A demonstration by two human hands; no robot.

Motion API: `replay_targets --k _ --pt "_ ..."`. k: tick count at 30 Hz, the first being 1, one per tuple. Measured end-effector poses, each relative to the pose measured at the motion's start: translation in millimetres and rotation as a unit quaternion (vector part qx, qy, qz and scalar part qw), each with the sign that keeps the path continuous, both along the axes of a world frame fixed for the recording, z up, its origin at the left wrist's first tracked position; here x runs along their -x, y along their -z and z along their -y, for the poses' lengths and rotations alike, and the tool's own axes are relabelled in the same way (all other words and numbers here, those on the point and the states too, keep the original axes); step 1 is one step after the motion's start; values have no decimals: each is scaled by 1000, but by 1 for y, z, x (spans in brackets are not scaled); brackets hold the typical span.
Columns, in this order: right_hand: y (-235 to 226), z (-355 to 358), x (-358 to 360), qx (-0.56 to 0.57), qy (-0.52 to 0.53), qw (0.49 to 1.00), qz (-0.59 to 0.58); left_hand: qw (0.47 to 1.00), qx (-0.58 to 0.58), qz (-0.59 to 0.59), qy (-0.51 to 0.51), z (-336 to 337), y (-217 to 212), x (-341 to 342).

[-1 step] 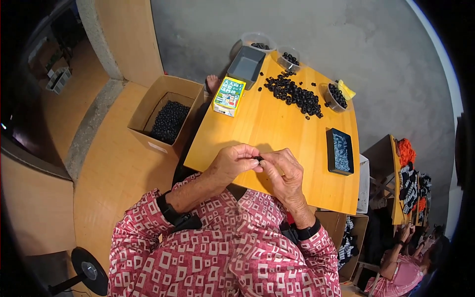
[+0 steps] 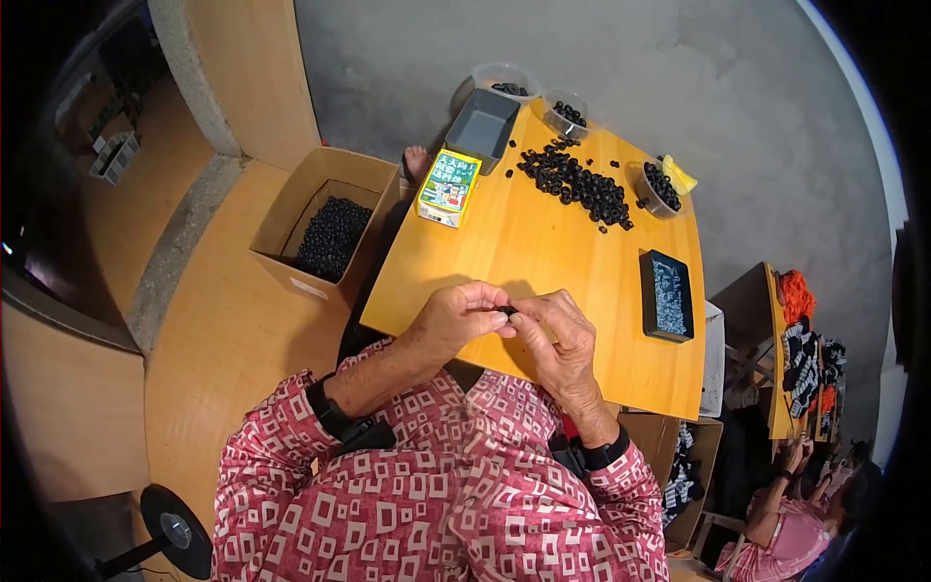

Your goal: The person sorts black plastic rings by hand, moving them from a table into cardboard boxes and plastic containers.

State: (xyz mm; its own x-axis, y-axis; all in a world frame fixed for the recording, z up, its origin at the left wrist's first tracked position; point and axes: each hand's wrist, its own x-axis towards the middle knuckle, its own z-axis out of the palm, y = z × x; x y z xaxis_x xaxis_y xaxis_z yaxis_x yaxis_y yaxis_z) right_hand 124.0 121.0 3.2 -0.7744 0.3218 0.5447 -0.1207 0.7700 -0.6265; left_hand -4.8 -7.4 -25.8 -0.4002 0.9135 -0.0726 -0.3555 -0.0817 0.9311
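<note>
My left hand (image 2: 456, 320) and my right hand (image 2: 555, 339) meet above the near edge of the wooden table (image 2: 524, 252). Their fingertips pinch a small black part (image 2: 506, 311) between them; most of it is hidden by the fingers. Farther back on the table lies a loose pile of black rings (image 2: 577, 184). Both wrists carry dark bands, and the sleeves are red with white squares.
A green and yellow box (image 2: 448, 186), a grey tray (image 2: 482, 126), three clear bowls of black rings (image 2: 659, 189) and a black tray of small parts (image 2: 666, 294) stand on the table. A cardboard box of black parts (image 2: 330, 233) sits on the floor at left. Another person (image 2: 786, 504) works at lower right.
</note>
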Motion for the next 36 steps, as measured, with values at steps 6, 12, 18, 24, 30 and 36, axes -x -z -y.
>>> replay_targets --k 6,12,18,24,30,36 --pt "2 -1 -3 42 3 999 -11 1000 5 -1 12 0 -8 0" --pt "0 -2 0 -9 4 1000 -21 1000 20 0 6 2 -11 1" --pt "-1 0 0 -6 2 1000 -23 999 31 -8 9 0 -15 1" --pt "-1 0 -1 -4 -1 1000 -17 1000 3 22 4 -1 -7 0" --pt "1 -1 -3 66 12 998 -13 999 -15 -29 -9 0 -12 -1" --pt "5 -2 -2 125 7 992 -31 1000 -4 3 -6 -1 -9 0"
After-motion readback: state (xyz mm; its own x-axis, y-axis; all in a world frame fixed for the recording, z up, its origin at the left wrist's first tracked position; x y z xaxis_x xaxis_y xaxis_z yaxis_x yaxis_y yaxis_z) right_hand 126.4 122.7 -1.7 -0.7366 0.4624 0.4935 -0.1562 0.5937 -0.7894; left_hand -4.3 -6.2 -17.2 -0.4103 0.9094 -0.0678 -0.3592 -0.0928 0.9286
